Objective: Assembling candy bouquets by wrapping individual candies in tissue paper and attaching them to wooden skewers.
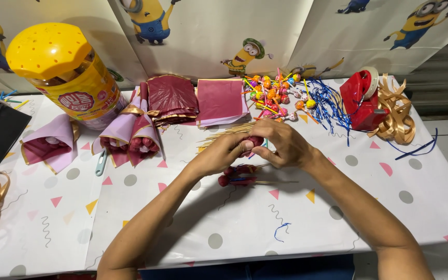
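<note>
Two hands meet above the middle of the surface (296,228), closing on one small dark-red wrapped lollipop (251,142). The left hand (224,153) comes in from the near left, forearm slanting up toward the centre, its fingers curled around the candy's round head. The right hand (285,144) reaches in from the near right, wrist bent inward, its fingers pinched together on the same piece from the far side. How the candy's stick runs cannot be told, since both hands cover it.

Just nearer the front edge, under the hands, lies a bundle of red lollipops (237,175) on its side, long axis running left to right, heads toward the left, sticks pointing right.

A loose sheaf of wooden skewers (226,133) lies just behind the hands, also roughly left to right. Toward the far edge sit a stack of maroon wrapping sheets (220,101), a heap of mixed-colour lollipops (276,96) and blue ribbon strands (330,103). Finished pink-wrapped bouquets (130,136) lie left of centre, with a yellow-lidded jar (66,72) near the far left corner.
</note>
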